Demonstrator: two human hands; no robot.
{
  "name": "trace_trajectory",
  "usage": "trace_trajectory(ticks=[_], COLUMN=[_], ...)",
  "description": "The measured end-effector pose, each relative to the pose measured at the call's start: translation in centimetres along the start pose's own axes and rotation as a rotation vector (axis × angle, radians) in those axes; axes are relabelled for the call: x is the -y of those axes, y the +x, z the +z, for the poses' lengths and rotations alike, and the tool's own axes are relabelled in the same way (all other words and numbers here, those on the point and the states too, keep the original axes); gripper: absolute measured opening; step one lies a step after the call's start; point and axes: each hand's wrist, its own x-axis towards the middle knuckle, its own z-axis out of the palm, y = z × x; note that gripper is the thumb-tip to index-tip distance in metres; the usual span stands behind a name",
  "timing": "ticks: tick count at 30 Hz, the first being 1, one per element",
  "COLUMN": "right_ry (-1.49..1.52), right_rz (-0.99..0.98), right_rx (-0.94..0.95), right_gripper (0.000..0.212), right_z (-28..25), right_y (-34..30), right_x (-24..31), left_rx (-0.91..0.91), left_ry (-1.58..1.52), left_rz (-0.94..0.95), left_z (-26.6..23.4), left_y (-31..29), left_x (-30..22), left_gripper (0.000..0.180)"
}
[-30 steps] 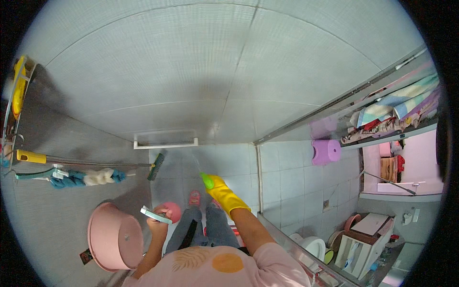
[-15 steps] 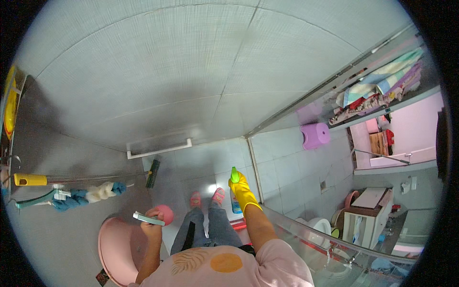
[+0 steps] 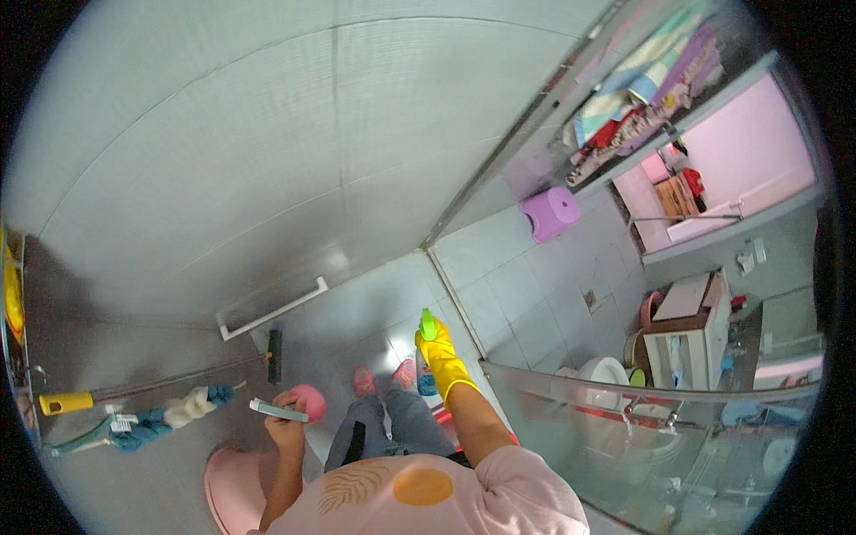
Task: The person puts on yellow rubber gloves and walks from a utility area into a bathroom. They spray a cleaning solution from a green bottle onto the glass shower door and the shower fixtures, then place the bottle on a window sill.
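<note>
My right hand (image 3: 443,358), in a yellow rubber glove, is wrapped round a spray bottle (image 3: 427,382). Its green trigger head (image 3: 428,324) points towards the wall, and the blue-labelled body shows beside the glove. On the left, my bare left hand (image 3: 285,424) is closed on a flat, pale grey-green bar (image 3: 278,410). A rounded pink thing (image 3: 309,403) sits right against that hand; its kind, and whether it is joined to the bar, cannot be made out.
Grey wall panels (image 3: 223,134) rise ahead, with a white rail (image 3: 272,309) low down. A long-handled brush (image 3: 275,357) and mop (image 3: 178,415) hang at left above a pink tub (image 3: 234,490). Rightward are a glass partition (image 3: 553,419), purple stool (image 3: 550,214), toilet (image 3: 602,379) and cabinet (image 3: 682,343).
My view has turned to the right, so the wall and stool sit further left and more of the glass partition shows. Both hands keep their holds.
</note>
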Motion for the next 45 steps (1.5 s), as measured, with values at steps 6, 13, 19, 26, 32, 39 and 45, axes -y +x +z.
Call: trace_trajectory(ticks=[6, 13, 19, 26, 32, 39, 45], right_ry=[-0.174, -0.195, -0.152, -0.221, -0.220, 0.007, -0.429], right_rz=[0.036, -0.307, -0.415, -0.314, -0.157, 0.258, 0.362], right_rx=[-0.002, -0.015, -0.153, -0.409, -0.617, -0.970, -1.250], right_gripper=[0.012, 0.021, 0.035, 0.034, 0.038, 0.039, 0.036], right_z=[-3.9, -9.2, -11.6, -13.5, -12.6, -15.3, -17.9], right_y=[-0.1, -2.4, -4.9, -7.8, -10.8, -19.5, -30.9], right_x=[1.9, 5.0, 6.3, 8.3, 8.5, 11.3, 12.0], left_rx=[0.098, 0.267, 0.458, 0.893, 1.178, 1.405, 1.671], left_ry=[-0.091, -0.075, -0.036, -0.053, 0.051, 0.104, 0.179], left_rz=[-0.024, -0.010, 0.013, 0.124, 0.281, 0.278, 0.223], left_z=[2.2, 7.7, 13.5, 20.2, 23.9, 27.1, 28.7], left_y=[1.2, 2.7, 4.3, 7.9, 11.9, 10.5, 3.7], left_x=[0.2, -2.2, -4.3, -7.0, -6.1, -7.4, -8.5], left_gripper=[0.012, 0.013, 0.011, 0.011, 0.013, 0.012, 0.010])
